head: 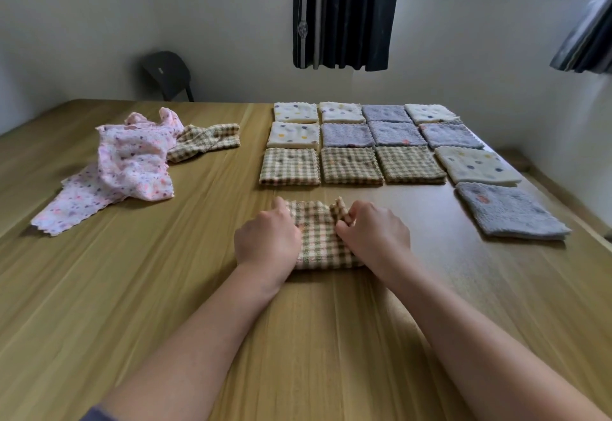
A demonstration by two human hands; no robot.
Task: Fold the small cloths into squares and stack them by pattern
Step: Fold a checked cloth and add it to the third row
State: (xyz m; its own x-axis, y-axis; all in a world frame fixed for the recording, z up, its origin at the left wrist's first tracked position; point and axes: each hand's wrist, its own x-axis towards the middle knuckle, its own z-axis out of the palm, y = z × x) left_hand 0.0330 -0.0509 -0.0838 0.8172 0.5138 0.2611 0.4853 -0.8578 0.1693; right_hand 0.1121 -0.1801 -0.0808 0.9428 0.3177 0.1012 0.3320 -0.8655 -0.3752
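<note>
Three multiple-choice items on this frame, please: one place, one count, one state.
1. The crumpled pink dotted cloth lies where from the folded squares? A left; B right; C on top.
2. Folded beige checked squares in the row nearest the person: A two; B three; C five.
3. The beige checked cloth between left hand and right hand is: A spread flat; B partly folded; C rolled up.
Key: A, it lies left of them; B, three sit side by side; B, both hands grip its bunched far edge.
</note>
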